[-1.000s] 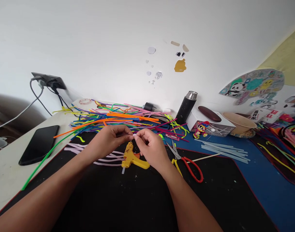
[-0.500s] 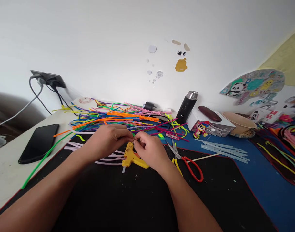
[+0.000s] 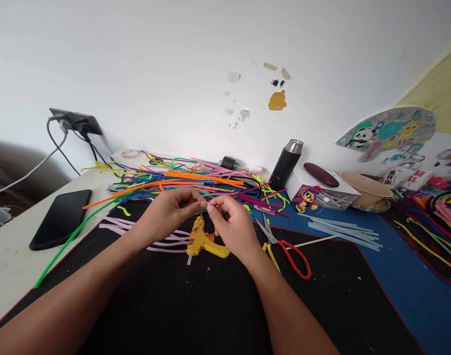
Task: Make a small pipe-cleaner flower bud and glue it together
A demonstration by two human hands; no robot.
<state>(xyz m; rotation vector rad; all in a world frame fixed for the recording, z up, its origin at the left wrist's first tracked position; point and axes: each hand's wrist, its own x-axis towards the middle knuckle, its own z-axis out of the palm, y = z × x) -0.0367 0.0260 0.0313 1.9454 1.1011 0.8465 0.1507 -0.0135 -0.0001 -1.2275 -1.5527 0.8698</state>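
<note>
My left hand (image 3: 169, 211) and my right hand (image 3: 231, 222) meet fingertip to fingertip above the front of a yellow glue gun (image 3: 201, 243). Both are closed in a pinch; what lies between the fingertips is too small to make out. The glue gun lies on a black mat (image 3: 173, 305), a clear stick poking out of its rear. Lilac pipe cleaners (image 3: 166, 243) pass behind it on the left. Beyond my hands spreads a pile of coloured pipe cleaners (image 3: 196, 175). Scissors with red handles (image 3: 297, 261) lie open to the right of my right hand.
A black phone (image 3: 60, 219) lies at the left. At the back right stand a black flask (image 3: 285, 165), a white box (image 3: 344, 190) and a beige bowl (image 3: 366, 186). Translucent glue sticks (image 3: 344, 231) lie before them, near a small colourful figure (image 3: 307, 199).
Both hands have lifted slightly from the glue gun's tip, and more of the gun shows, including its orange trigger. The fingertips remain together.
</note>
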